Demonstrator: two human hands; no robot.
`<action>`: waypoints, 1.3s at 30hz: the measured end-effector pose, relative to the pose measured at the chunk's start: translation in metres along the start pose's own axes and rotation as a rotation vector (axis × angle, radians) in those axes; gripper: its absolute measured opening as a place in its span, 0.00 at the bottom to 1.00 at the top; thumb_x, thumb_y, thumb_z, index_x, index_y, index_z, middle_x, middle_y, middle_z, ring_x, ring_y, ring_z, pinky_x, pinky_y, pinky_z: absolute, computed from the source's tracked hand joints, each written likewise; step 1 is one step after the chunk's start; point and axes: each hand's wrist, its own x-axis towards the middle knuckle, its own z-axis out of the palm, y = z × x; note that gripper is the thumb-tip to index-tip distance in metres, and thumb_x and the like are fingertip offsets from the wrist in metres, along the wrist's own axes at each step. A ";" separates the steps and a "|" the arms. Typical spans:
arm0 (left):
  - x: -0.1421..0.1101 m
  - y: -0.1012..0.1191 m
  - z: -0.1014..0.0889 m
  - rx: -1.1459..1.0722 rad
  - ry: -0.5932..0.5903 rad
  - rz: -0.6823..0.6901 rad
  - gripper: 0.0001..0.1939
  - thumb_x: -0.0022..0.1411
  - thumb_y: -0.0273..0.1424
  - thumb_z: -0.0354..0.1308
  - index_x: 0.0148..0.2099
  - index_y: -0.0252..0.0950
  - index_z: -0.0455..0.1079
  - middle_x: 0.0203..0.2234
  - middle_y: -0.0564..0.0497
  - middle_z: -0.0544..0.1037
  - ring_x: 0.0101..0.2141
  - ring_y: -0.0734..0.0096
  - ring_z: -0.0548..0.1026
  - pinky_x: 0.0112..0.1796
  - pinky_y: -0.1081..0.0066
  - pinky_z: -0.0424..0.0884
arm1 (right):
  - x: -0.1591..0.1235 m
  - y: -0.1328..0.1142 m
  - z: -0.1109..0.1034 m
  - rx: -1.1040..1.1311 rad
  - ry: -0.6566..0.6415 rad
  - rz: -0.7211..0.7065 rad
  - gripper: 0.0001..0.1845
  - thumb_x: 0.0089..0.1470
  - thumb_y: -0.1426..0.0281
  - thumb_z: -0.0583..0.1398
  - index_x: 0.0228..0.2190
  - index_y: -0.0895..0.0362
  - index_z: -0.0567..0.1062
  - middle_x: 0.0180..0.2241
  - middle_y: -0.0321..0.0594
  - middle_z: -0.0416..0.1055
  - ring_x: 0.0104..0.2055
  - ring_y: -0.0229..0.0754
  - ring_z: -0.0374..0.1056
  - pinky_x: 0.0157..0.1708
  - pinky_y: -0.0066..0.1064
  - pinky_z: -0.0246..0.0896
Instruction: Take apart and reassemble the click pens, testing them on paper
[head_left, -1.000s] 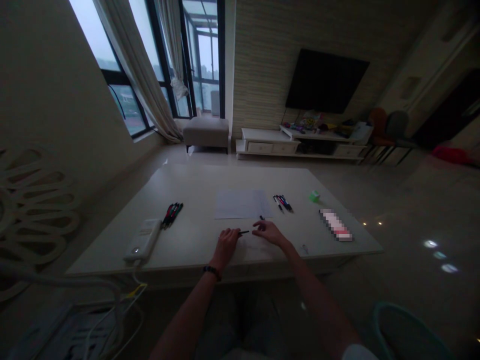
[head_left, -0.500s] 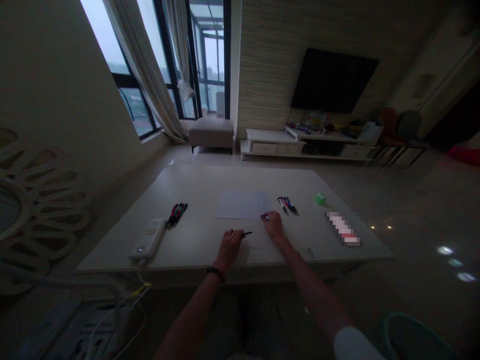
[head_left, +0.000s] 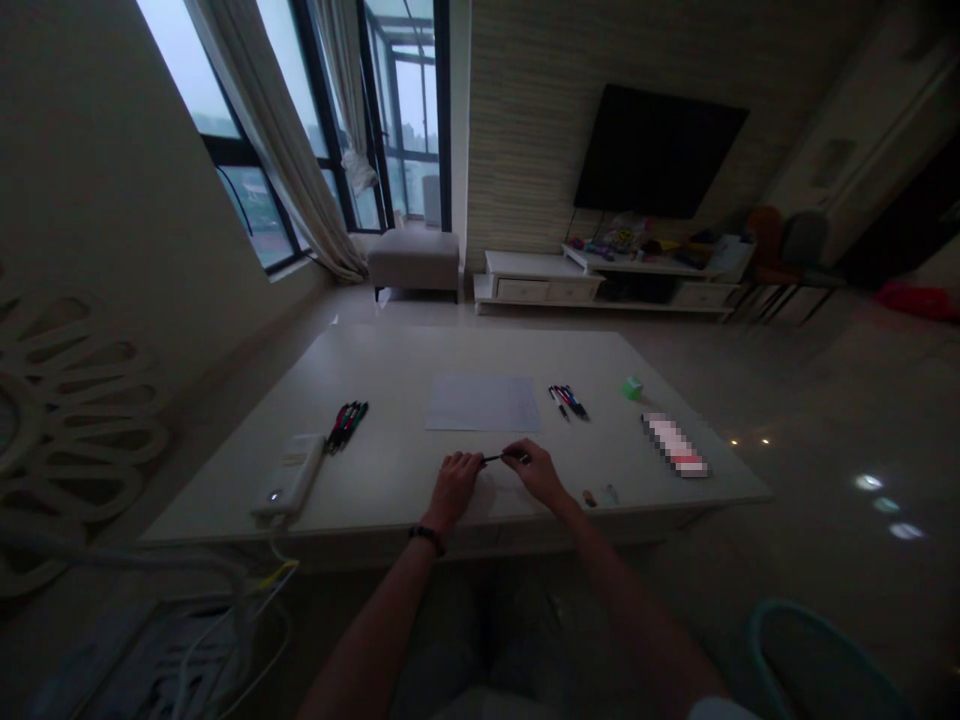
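"What's in the left hand (head_left: 456, 482)?"
"A dark pen (head_left: 492, 458), gripped at one end; the right hand (head_left: 531, 468) pinches the other."
"Where's that?"
"Over the bench (head_left: 394, 485), nearer than the white paper (head_left: 482, 403)."
"Further out?"
"One pen bunch (head_left: 346, 428) left, another bunch (head_left: 571, 402) right."

A sheet of paper (head_left: 482, 404) lies mid-table (head_left: 420, 352). Nearer the person, a pen (head_left: 492, 458) sits between the left hand (head_left: 454, 482) and right hand (head_left: 535, 470). Left lie a pen bundle (head_left: 346, 427) and power strip (head_left: 292, 472); right, more pens (head_left: 570, 402), then a block (head_left: 632, 387).
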 end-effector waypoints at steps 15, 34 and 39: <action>-0.006 -0.005 0.002 -0.140 0.019 0.046 0.15 0.64 0.28 0.45 0.52 0.36 0.57 0.37 0.48 0.73 0.37 0.67 0.68 0.41 0.65 0.62 | 0.008 -0.002 0.041 0.208 -0.076 0.157 0.14 0.37 0.61 0.64 0.24 0.59 0.77 0.24 0.41 0.75 0.27 0.41 0.70 0.30 0.32 0.64; 0.000 0.000 0.001 -0.008 -0.002 -0.039 0.12 0.64 0.28 0.43 0.48 0.40 0.62 0.32 0.49 0.70 0.35 0.68 0.66 0.37 0.67 0.59 | 0.039 0.051 0.012 -0.503 0.195 0.170 0.07 0.42 0.66 0.63 0.24 0.57 0.73 0.28 0.44 0.72 0.28 0.40 0.66 0.29 0.28 0.57; 0.000 0.000 0.000 -0.007 -0.006 -0.044 0.13 0.65 0.29 0.42 0.49 0.40 0.62 0.33 0.49 0.71 0.35 0.68 0.66 0.36 0.67 0.59 | 0.043 0.052 0.015 -0.503 0.142 0.123 0.02 0.44 0.73 0.60 0.23 0.57 0.73 0.28 0.44 0.71 0.30 0.40 0.66 0.31 0.28 0.57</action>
